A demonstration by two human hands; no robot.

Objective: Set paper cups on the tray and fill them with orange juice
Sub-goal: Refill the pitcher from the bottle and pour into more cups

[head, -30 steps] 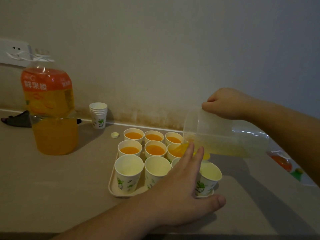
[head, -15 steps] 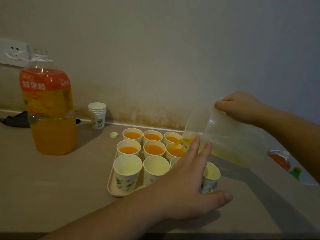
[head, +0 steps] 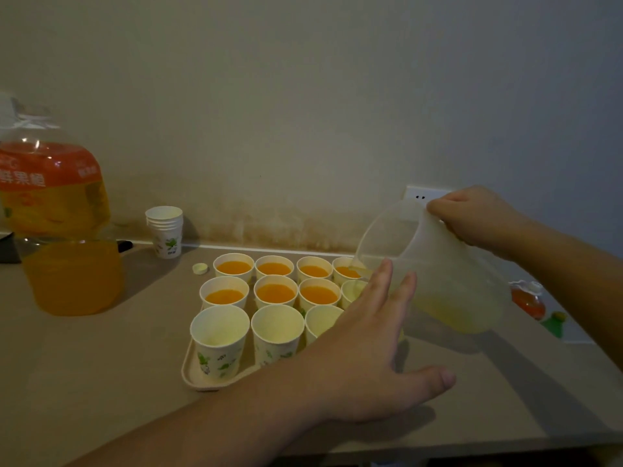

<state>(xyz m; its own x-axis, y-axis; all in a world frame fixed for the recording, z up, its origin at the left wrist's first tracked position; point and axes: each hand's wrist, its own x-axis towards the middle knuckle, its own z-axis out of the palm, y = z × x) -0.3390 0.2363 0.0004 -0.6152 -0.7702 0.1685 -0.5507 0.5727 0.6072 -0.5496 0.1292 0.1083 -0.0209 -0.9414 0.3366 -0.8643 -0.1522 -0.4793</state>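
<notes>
Cups [head: 274, 293] sit under the tilted pitcher [head: 435, 271] gripped by right hand [head: 472, 214]; left hand [head: 367, 342] hovers, fingers [head: 381, 281] straight.

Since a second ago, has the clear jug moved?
Yes. The jug has tipped back, base dropping toward the counter, its spout staying over the tray's right cups.

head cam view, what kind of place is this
Probably a plain room at home or in an office, not a proper kitchen: a bare counter against a stained wall, a wall socket, and a large juice bottle.
</notes>
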